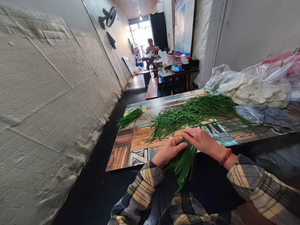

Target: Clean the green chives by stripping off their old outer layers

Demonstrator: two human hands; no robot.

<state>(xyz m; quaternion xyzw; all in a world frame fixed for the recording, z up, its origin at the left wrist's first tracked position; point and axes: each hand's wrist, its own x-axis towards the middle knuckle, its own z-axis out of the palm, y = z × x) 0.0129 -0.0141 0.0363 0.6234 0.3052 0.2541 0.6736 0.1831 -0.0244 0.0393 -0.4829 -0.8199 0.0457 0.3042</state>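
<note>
A bunch of garlic chives (183, 164) hangs below the table's near edge, its long green leaves fanning down toward my lap. My left hand (171, 148) grips the bunch from the left, thumb laid across it. From the right, my right hand (197, 139) closes on the same bunch near its top, and the fingers of both hands meet there. Just beyond my hands a large loose heap of chives (192, 112) spreads over the patterned tabletop (144, 134). Farther left lies a smaller, neat bundle of chives (130, 118), with a thin stick (147, 117) beside it.
Clear plastic bags with pale flat pieces (259, 93) and a grey cloth (275, 115) occupy the table's right side. A whitish brick-patterned wall (43, 83) runs along the left. Farther back are a bench (152, 88), another table (179, 72) and a seated person (151, 48).
</note>
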